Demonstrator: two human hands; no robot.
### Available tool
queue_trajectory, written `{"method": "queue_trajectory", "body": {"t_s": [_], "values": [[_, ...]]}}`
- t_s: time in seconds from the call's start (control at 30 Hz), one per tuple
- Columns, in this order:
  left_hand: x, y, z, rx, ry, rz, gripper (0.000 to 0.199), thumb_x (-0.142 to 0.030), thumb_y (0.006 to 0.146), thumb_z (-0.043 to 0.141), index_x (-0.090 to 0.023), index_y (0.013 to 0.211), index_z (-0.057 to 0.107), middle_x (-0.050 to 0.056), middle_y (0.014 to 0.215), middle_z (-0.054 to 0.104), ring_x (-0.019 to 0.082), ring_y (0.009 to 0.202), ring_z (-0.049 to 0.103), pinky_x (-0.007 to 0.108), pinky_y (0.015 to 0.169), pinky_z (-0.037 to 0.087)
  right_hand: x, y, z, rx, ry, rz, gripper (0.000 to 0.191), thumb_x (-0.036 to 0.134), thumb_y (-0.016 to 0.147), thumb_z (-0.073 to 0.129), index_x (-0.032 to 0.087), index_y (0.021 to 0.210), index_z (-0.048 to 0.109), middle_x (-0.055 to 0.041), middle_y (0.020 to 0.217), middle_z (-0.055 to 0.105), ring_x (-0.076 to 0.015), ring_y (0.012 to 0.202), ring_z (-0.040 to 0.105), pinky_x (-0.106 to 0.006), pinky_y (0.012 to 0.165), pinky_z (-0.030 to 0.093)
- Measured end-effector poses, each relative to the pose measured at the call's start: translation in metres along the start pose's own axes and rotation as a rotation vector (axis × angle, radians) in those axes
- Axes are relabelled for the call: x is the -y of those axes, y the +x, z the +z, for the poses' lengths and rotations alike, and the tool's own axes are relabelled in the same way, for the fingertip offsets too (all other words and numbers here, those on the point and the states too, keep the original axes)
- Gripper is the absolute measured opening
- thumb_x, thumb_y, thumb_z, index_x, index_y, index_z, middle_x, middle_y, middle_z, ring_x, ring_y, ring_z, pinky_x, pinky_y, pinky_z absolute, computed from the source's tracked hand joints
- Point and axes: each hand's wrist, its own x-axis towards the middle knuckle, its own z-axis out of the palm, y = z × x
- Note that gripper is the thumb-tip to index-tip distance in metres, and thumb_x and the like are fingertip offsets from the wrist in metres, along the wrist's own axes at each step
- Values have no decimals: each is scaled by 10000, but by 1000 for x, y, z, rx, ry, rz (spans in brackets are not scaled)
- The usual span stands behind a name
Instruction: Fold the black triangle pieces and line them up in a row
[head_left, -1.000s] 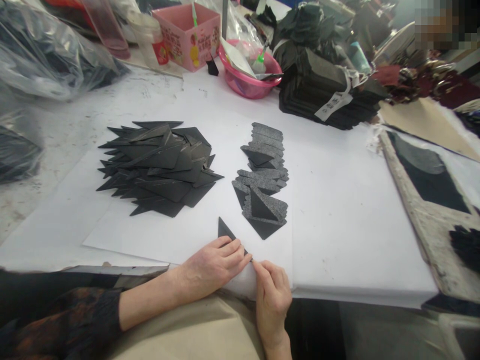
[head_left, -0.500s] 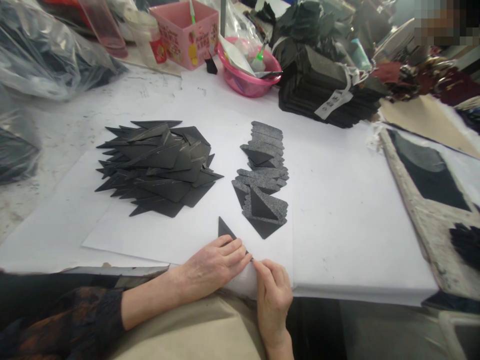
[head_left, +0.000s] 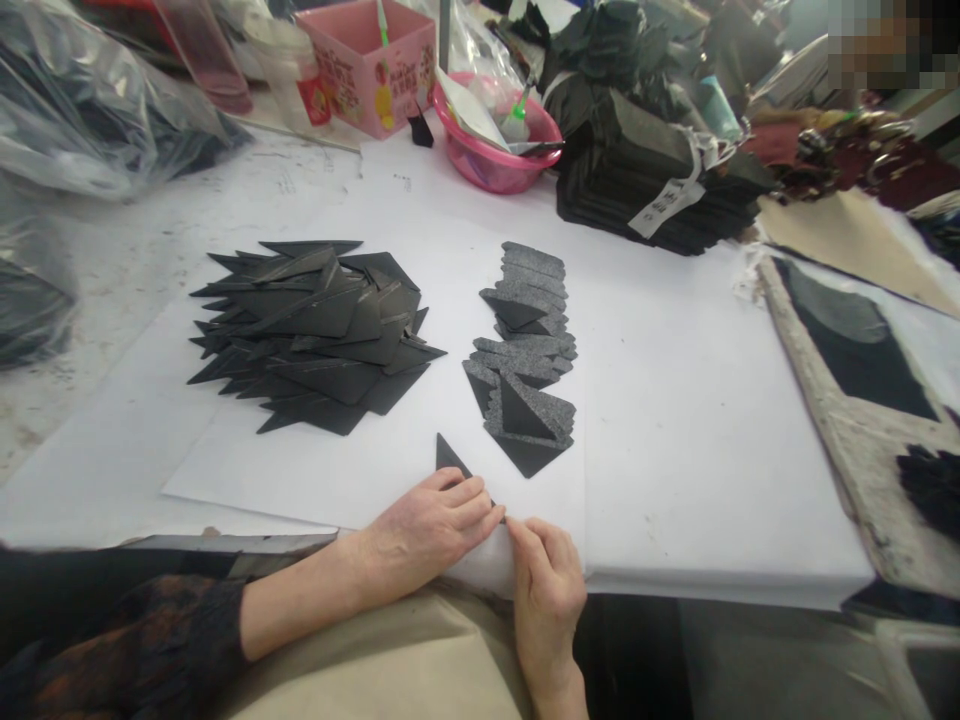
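Reviewer: What is noted nearest the wearer?

Recorder: A tan cloth [head_left: 375, 665] is noted across the lap. Just beyond it, at the near edge of the table, a dark pointed piece [head_left: 445, 455] is held slantwise against the white paper [head_left: 247, 475]. It is partly covered by the left hand [head_left: 431, 522], by whose bent fingers it is pressed down. The right hand [head_left: 549, 575] is narrowed to a pinch at the piece's lower tip; the exact grip is partly hidden.

Reviewer: Which step is judged to be in hand?

Recorder: The tip or edge is judged to be worked by the right fingertips while the piece is steadied by the left. For the next move, steady pressure and a fine pinch are judged to be called for, lest the narrow end be skewed.

Reviewer: And farther out?

Recorder: An overlapped row of grey-faced pieces [head_left: 532, 270] is found just beyond the hands, and a heaped dark pile [head_left: 322, 330] to its left. At the back, a pink basin [head_left: 495, 178], a tagged black bundle [head_left: 622, 165] and a pink box [head_left: 360, 90] are recorded.
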Motion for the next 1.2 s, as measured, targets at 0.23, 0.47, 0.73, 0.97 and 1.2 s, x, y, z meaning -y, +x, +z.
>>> {"method": "queue_trajectory", "body": {"t_s": [0.23,0.47,0.73,0.97,1.2], "values": [[0,-1,2,-28,23,21,273,-133,1025,425,-108,1273,536,90,1140,591,239,1116,525,386,913,441,-1,2,-1,-5,-83,-59,220,79,915,590,210,1046,709,-38,864,630,-135,788,564,-264,715,463],[-3,-3,-1,-42,82,34,299,-139,991,505,-94,1285,542,117,1164,580,276,1129,530,410,907,458,-5,-3,-8,90,-149,-82,308,105,951,534,268,1165,685,-40,926,646,-131,795,563,-266,715,456],[-7,-2,0,-55,100,12,286,-139,994,488,-94,1267,562,102,1149,592,275,1120,541,408,948,451,-2,-5,-12,108,-184,-31,326,108,957,521,297,1159,693,-41,940,637,-127,782,540,-286,739,441],[-8,-5,4,-77,103,24,295,-126,1010,439,-74,1280,549,111,1172,593,268,1177,520,420,992,427,-4,-8,-12,31,-80,19,306,89,940,536,226,1174,677,-47,936,619,-139,856,570,-278,778,475],[-8,-8,6,-139,89,-2,283,-102,1034,372,-82,1218,585,109,1198,610,224,1187,532,396,979,445,3,-8,0,33,-147,7,295,158,944,570,300,1173,690,-57,1028,626,-133,813,554,-296,761,462]]}}
